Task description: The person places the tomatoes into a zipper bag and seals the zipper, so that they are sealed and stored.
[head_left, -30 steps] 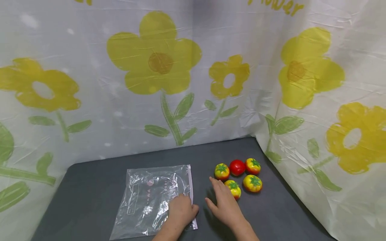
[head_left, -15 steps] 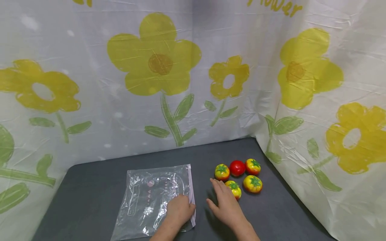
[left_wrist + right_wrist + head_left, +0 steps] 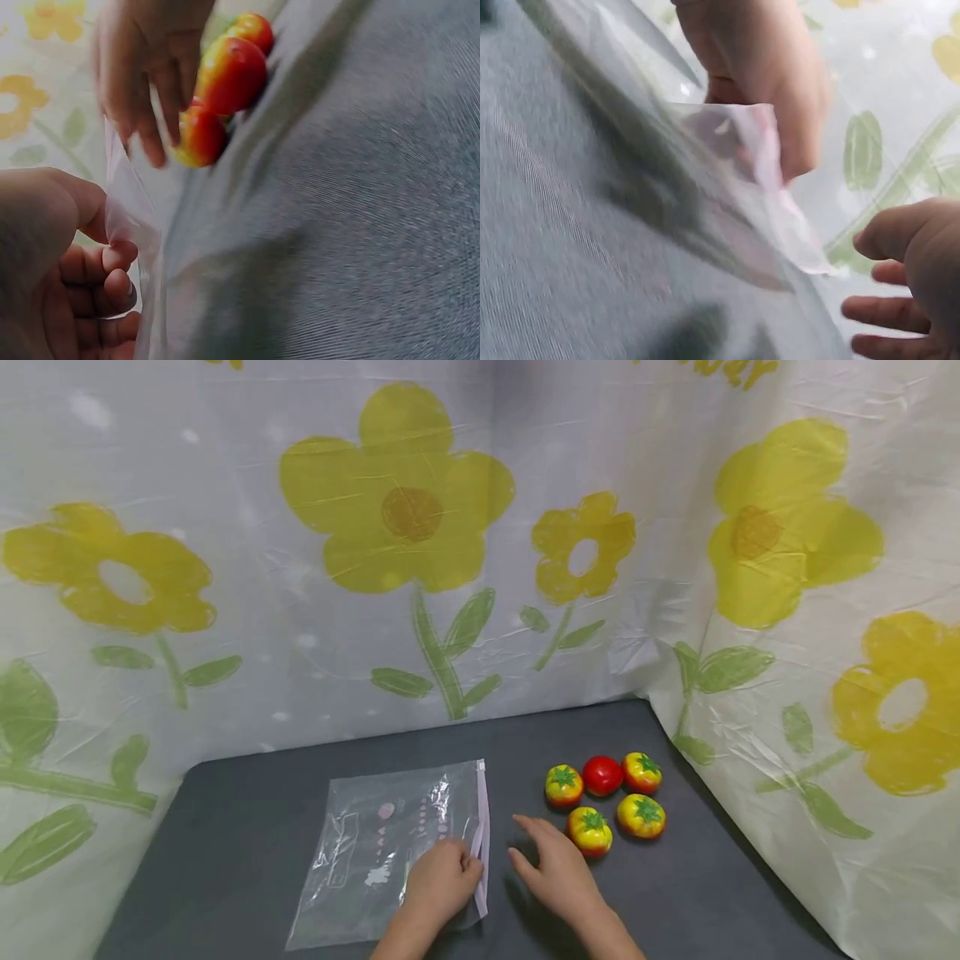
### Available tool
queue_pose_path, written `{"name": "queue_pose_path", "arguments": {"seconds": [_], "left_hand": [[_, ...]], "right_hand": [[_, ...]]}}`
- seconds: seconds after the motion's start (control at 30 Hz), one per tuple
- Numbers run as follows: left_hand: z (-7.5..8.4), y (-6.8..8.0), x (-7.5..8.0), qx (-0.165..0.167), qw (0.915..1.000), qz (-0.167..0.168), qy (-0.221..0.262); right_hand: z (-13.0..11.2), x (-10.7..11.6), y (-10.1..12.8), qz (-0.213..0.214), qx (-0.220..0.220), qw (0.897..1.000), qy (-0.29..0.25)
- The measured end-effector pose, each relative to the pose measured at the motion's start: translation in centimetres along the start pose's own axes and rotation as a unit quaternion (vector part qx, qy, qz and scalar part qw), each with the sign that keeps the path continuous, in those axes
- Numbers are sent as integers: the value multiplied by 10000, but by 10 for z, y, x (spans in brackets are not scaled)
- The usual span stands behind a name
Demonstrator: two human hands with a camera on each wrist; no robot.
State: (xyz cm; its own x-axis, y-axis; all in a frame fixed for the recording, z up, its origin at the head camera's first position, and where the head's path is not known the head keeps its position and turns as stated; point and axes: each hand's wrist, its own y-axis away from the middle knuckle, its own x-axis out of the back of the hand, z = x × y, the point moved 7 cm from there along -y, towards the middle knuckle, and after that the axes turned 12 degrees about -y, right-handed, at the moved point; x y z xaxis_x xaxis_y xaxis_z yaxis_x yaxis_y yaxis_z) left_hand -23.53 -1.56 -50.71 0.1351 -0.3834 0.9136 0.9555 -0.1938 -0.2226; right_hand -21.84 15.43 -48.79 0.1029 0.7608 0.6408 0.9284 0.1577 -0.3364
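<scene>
Left hand (image 3: 441,883) pinches the near corner of the clear zip bag (image 3: 390,852), fingers curled on the plastic right by the pinkish zip strip (image 3: 482,835); the left wrist view shows the thumb and curled fingers (image 3: 105,281) clamped on the film. The bag lies mostly flat on the dark grey table (image 3: 225,827), stretching away from the left hand to its far side and to its left, zip edge on the side toward the right hand. The gripped corner lifts slightly off the table, as the right wrist view shows (image 3: 735,142). Nothing visible inside the bag, only small pink print on its face; the mouth looks flat, cannot tell if sealed.

Right hand (image 3: 557,877) hovers or rests just beside the zip edge, fingers relaxed and spread, holding nothing. It is apart from the left hand with the zip strip between them. Just past its fingertips, slightly to its right, sits the nearest yellow-red tomato (image 3: 589,830), not touched. Beyond that one, four more: a yellow-red tomato at far left of the group (image 3: 563,785), a plain red tomato (image 3: 602,775) in the middle, a yellow-red one at far right (image 3: 642,772), another at near right (image 3: 641,815). All five sit loose on the table, bunched close, outside the bag.

Flower-print sheet (image 3: 420,568) hangs behind the table and along the right hand's side.
</scene>
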Motion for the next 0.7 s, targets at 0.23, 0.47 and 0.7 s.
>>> {"name": "queue_pose_path", "arguments": {"seconds": [0.23,0.47,0.7], "left_hand": [[0,5,24,141,9994,39,319],[4,9,42,-27,9975,256,659],[1,11,47,-98,9960,300,832]], "right_hand": [[0,-20,-4,-300,-1000,9826,-1536],[-14,-35,-10,-716,-1148,9636,-2306],[-22,-41,-14,-913,-1050,9558,-2589]]}}
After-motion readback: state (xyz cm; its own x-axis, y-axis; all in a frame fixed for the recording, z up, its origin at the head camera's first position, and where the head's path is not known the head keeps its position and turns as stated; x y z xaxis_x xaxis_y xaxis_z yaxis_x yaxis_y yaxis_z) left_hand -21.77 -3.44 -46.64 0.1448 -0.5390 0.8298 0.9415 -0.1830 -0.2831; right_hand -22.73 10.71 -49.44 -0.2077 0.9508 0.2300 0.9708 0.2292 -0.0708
